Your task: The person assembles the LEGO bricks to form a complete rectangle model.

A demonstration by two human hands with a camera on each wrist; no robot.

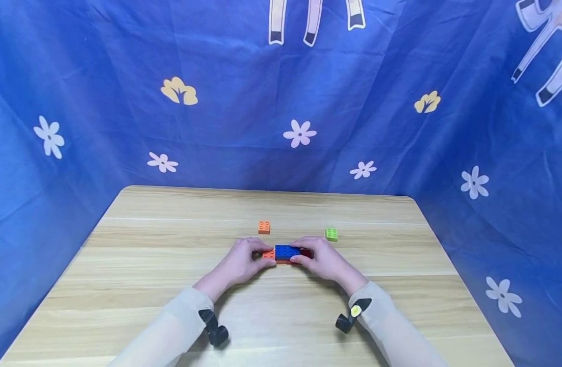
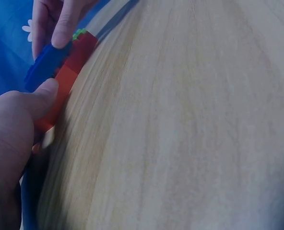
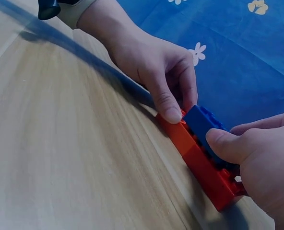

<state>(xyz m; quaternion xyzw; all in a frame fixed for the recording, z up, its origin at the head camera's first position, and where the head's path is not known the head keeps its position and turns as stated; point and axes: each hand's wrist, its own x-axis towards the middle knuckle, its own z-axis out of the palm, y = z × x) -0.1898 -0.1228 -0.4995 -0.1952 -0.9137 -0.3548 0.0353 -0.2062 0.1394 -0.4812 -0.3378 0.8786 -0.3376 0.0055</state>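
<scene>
An orange brick [image 3: 183,143] and a red brick [image 3: 218,189] lie end to end in a row on the wooden table. Over their joint sits a blue brick [image 1: 284,251], longer than wide; in the right wrist view some studs of the lower row show along its bottom edge. My left hand [image 1: 241,262] pinches the orange brick's left end between thumb and fingers. With thumb and fingers on opposite long sides, my right hand [image 1: 324,260] grips the blue brick near its right end. That hand hides part of the red brick in the head view.
Behind the hands, a small square orange brick [image 1: 264,227] lies on the wooden table [image 1: 171,219], and a small green brick [image 1: 331,234] lies further right. Blue patterned cloth [image 1: 244,102] hangs behind the table and along both sides.
</scene>
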